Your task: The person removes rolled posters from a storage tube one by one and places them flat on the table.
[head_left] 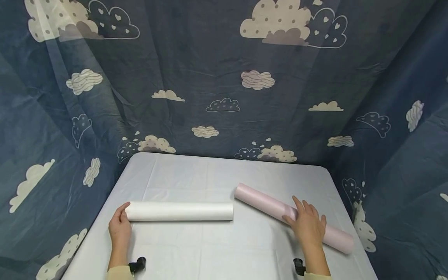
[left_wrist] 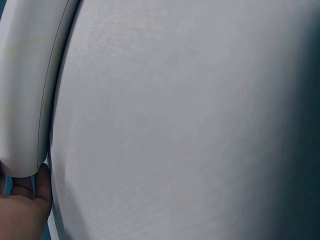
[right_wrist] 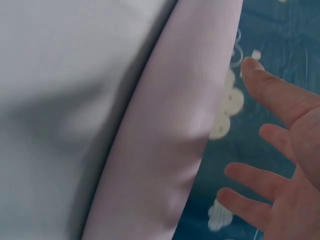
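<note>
A white roll [head_left: 178,211] lies crosswise on the table's white cloth [head_left: 196,249]. My left hand [head_left: 120,223] rests against its left end, fingers relaxed and not wrapped round it. In the left wrist view, that roll's end [left_wrist: 22,100] sits just above my fingertips [left_wrist: 42,180]. A pale pink roll [head_left: 260,200] lies at a slant to the right. My right hand [head_left: 306,221] lies flat over its middle with fingers straight. The right wrist view has the pink roll [right_wrist: 170,135] beside my spread right hand [right_wrist: 280,180].
Dark blue fabric with cloud prints [head_left: 224,77] hangs behind and at both sides of the table. The table's edges drop off at left and right, close to each roll's outer end. Bare cloth stretches behind the rolls.
</note>
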The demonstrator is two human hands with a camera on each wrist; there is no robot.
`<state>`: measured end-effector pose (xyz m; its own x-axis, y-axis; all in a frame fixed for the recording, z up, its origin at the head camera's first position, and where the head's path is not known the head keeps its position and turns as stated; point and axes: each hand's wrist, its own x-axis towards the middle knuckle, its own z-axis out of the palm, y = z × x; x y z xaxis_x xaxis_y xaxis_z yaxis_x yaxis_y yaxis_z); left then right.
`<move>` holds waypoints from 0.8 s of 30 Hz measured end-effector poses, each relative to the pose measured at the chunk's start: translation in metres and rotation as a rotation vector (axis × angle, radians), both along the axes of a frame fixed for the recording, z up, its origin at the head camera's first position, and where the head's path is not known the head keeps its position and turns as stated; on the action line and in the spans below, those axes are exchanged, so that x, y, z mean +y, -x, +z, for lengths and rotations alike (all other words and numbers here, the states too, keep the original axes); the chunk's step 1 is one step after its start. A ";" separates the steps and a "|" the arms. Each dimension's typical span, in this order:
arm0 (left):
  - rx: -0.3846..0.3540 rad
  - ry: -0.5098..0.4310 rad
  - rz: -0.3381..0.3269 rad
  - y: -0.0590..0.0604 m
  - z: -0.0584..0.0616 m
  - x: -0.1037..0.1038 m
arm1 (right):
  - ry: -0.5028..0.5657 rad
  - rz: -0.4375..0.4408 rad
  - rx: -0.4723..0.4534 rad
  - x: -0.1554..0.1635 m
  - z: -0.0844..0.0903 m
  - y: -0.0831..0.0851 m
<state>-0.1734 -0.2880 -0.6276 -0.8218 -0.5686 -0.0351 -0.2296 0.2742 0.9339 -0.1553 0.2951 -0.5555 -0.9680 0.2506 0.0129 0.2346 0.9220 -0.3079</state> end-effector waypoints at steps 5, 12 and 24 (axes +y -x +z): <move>0.004 0.012 0.005 0.000 0.005 -0.003 | 0.030 -0.044 -0.057 0.022 0.000 -0.012; 0.006 0.019 0.012 0.000 0.006 -0.006 | 0.021 -0.091 -0.109 0.047 -0.005 -0.029; -0.013 -0.008 0.013 0.000 0.002 0.000 | 0.008 -0.155 -0.133 0.085 -0.008 -0.046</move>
